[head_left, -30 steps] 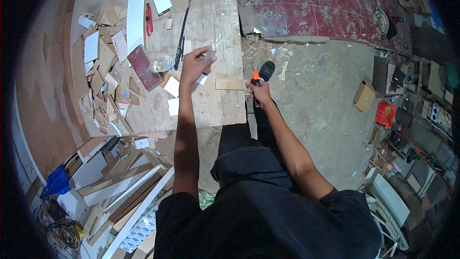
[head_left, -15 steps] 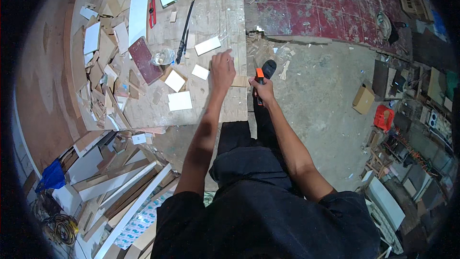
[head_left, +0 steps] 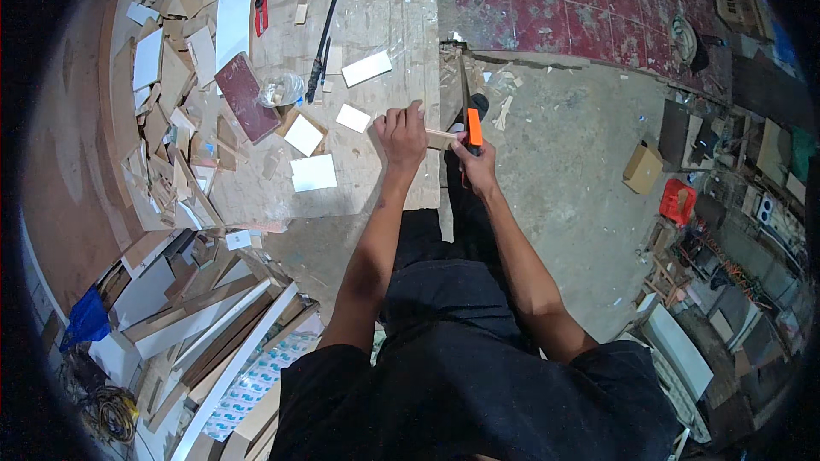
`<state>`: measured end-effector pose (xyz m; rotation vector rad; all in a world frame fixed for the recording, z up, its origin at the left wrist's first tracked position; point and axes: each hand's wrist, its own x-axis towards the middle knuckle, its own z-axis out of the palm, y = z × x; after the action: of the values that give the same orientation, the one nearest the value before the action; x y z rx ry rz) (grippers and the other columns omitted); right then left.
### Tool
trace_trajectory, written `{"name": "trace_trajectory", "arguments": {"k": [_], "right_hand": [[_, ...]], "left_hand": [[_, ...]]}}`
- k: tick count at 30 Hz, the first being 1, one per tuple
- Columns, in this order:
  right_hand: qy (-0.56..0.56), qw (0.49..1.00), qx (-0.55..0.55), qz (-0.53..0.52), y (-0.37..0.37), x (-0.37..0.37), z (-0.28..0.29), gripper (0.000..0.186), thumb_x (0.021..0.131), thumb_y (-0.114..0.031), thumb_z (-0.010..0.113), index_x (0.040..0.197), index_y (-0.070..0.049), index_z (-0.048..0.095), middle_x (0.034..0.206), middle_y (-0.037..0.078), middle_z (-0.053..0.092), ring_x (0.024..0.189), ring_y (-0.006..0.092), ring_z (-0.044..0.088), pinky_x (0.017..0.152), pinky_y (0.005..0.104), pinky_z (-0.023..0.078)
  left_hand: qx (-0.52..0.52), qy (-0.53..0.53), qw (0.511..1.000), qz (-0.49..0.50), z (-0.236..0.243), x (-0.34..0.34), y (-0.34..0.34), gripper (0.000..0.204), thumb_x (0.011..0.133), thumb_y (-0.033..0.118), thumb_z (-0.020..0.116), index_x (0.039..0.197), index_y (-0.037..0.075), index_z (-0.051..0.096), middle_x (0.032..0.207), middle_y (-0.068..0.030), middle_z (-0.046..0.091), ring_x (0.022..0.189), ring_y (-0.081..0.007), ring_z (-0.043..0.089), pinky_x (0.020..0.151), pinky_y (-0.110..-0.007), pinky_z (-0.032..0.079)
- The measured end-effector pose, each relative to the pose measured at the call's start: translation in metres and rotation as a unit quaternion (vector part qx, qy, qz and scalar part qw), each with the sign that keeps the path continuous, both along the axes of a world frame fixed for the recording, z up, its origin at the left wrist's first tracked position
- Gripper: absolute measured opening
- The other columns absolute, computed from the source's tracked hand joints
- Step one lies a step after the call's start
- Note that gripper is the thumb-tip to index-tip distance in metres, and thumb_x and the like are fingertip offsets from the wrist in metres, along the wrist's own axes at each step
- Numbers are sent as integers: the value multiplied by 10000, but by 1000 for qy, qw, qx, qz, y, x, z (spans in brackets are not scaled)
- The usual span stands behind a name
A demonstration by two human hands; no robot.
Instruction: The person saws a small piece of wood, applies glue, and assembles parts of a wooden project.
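My left hand (head_left: 403, 141) presses a small light wooden strip (head_left: 441, 138) down on the workbench, its fingers bent over it. The strip's end sticks out past the bench's right edge. My right hand (head_left: 476, 164) is closed round the orange and black handle of a handsaw (head_left: 474, 126). Its narrow blade points away from me, just off the bench edge and close to the strip; whether the teeth touch the wood I cannot tell. Left of my left hand lie white-faced offcuts (head_left: 353, 118), another white block (head_left: 366, 69) and a dark bar-like tool (head_left: 323, 43).
On the workbench (head_left: 359, 192) are a dark red board (head_left: 247, 98), a clear roll of tape (head_left: 281, 90), a red-handled tool (head_left: 260, 7) and a heap of scraps (head_left: 175, 77). Long boards (head_left: 205, 324) are stacked below left. Concrete floor (head_left: 572, 179) stretches right, with a cardboard box (head_left: 644, 167).
My left hand has shifted slightly right and nearer, its fingers now bent over the strip. My right hand has turned the saw, and its blade now shows beside the bench edge.
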<state>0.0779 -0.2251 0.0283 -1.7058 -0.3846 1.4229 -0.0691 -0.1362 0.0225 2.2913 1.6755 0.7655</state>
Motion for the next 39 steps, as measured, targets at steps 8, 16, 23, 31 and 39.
{"name": "trace_trajectory", "arguments": {"k": [8, 16, 23, 31, 39], "right_hand": [[-57, 996, 62, 22, -6, -3, -9, 143, 889, -112, 701, 1001, -53, 635, 710, -37, 562, 527, 47, 477, 475, 217, 383], [-26, 1000, -4, 0, 15, -2, -18, 170, 891, -186, 715, 979, -55, 653, 688, -36, 567, 507, 56, 478, 457, 226, 371], [10, 999, -33, 10, 19, 1, -6, 196, 873, -246, 734, 877, -75, 639, 625, -40, 531, 478, 60, 467, 446, 233, 364], [0, 993, -20, 116, 19, 8, -13, 237, 813, -213, 793, 820, -66, 607, 604, -40, 517, 480, 71, 466, 452, 251, 374], [-16, 996, -54, 64, 15, 3, -18, 233, 807, -206, 801, 804, -53, 625, 618, -42, 540, 494, 66, 473, 453, 241, 364]], "left_hand": [[27, 24, 999, -13, -4, 0, -12, 174, 877, 156, 638, 1045, 124, 667, 826, 18, 617, 807, -175, 521, 798, -392, 334], [-35, 37, 998, -36, -4, 22, 10, 218, 908, 170, 606, 1116, 106, 630, 881, -28, 619, 847, -214, 533, 795, -390, 377], [-98, 14, 995, -28, -11, 20, 8, 236, 933, 158, 564, 1157, 90, 596, 937, -81, 634, 893, -257, 545, 812, -399, 408], [-97, -7, 995, -14, -12, 18, 10, 226, 931, 162, 568, 1144, 90, 594, 902, -79, 627, 881, -263, 542, 817, -415, 411], [-114, 1, 993, -7, -11, 20, 12, 238, 936, 198, 562, 1153, 105, 594, 920, -73, 642, 911, -253, 556, 829, -405, 414]]}}
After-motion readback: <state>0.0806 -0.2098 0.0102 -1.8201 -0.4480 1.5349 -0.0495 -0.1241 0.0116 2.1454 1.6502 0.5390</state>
